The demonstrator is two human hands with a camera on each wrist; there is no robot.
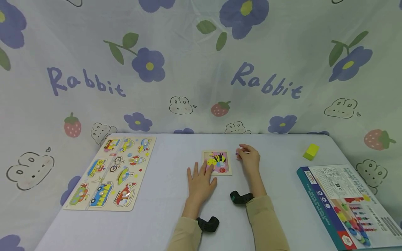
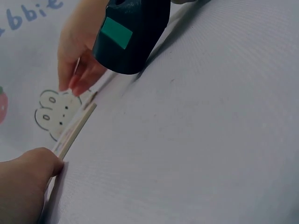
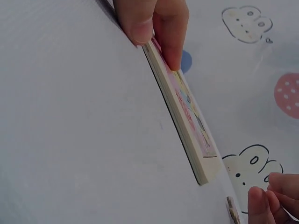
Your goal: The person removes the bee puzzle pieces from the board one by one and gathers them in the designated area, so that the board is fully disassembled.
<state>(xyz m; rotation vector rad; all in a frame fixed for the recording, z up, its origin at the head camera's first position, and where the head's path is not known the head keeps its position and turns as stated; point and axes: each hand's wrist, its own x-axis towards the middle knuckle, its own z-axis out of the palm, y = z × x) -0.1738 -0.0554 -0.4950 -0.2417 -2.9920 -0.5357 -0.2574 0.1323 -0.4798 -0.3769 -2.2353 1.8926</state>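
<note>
A square wooden puzzle board with a bee picture on pink lies flat on the white table. My left hand rests on its near left part, fingers spread and fairly straight. In the right wrist view the left thumb touches the board's side edge while a finger lies on its top. To the right of the board, my right hand pinches a small dark patterned piece, mostly covered by the fingertips. A small wooden piece shows beyond the board in the right wrist view, close to the right fingertips.
A large vehicle puzzle board lies at the left. On the right are a yellow-green block and a large flat printed box. A patterned cloth hangs behind the table. Black wrist cameras sit on both wrists.
</note>
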